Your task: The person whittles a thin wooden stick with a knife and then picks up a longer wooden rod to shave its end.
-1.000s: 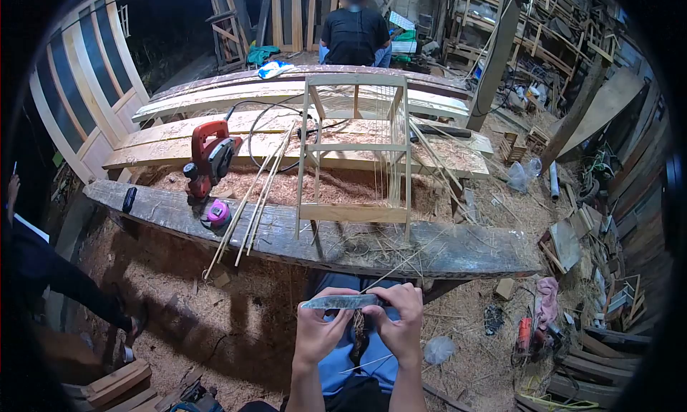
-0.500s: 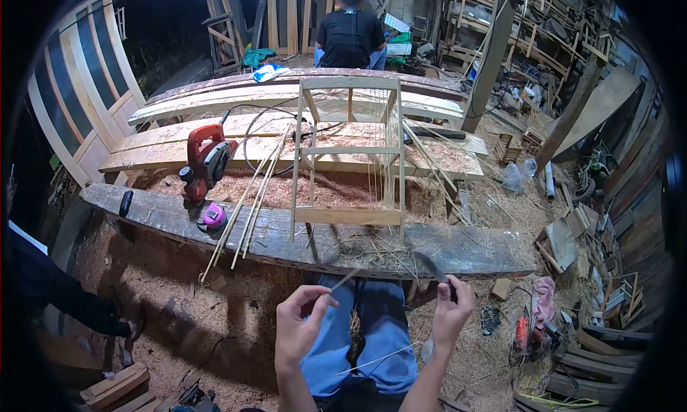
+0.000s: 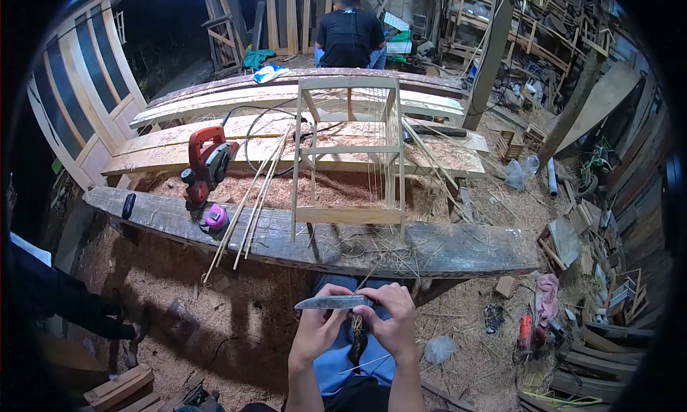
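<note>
My right hand [image 3: 392, 317] grips a knife [image 3: 325, 302], its broad blade lying flat across and pointing left. Close beside it, my left hand [image 3: 318, 333] is closed behind the blade on a thin wooden strip, mostly hidden; a slim end [image 3: 369, 274] pokes up above the hands. Both hands are together over my lap, in front of the bench plank. A dark object wrapped with straw-like fibre [image 3: 357, 344] hangs below them, and a thin pale stick [image 3: 368, 363] lies across my blue trousers. Ahead stands a small wooden frame [image 3: 348, 216] with upright strands on its right side.
The worn bench plank [image 3: 458, 249] bears a red electric planer [image 3: 205, 161], a pink tape measure [image 3: 215, 217] and long thin sticks [image 3: 252, 204]. Shavings cover the floor. One person [image 3: 350, 36] sits at the back; another person's dark sleeve [image 3: 64, 297] is at left.
My right hand has brought the knife left and down, its blade swinging from upright to sideways. Both hands are now together; they were apart before.
</note>
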The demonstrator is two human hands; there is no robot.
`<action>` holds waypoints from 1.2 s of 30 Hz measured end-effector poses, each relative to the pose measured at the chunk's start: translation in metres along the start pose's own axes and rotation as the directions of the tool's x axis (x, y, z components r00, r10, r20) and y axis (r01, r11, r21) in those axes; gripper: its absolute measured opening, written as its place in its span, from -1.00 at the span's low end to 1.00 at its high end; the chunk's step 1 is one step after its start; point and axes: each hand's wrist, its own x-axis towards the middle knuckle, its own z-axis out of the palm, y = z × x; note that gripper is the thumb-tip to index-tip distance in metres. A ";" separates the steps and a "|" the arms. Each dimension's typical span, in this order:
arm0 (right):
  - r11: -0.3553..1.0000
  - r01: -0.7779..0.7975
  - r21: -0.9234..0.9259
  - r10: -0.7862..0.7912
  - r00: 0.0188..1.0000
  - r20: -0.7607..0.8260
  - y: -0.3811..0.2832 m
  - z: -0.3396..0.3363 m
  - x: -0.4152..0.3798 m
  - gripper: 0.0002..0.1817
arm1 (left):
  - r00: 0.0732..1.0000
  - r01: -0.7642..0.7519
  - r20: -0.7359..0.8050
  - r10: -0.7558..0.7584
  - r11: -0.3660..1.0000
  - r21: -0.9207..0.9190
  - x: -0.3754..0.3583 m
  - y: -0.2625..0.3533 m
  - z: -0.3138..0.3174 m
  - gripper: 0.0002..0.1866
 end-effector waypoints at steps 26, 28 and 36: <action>0.947 -0.298 -0.122 0.222 0.880 -0.420 0.058 -0.045 -0.018 -0.58 | 0.992 0.121 -0.022 -0.122 0.992 -0.042 -0.008 0.022 -0.019 -0.89; 0.917 -0.329 -0.227 0.232 0.900 -0.369 0.057 -0.061 -0.021 -0.52 | 0.982 0.135 -0.133 -0.135 0.991 -0.007 -0.004 0.023 -0.017 -0.88; 0.994 -0.097 -0.042 0.093 0.992 -0.087 0.023 -0.016 -0.008 -0.58 | 0.996 0.084 0.024 -0.081 0.972 -0.221 0.007 0.000 0.003 -0.86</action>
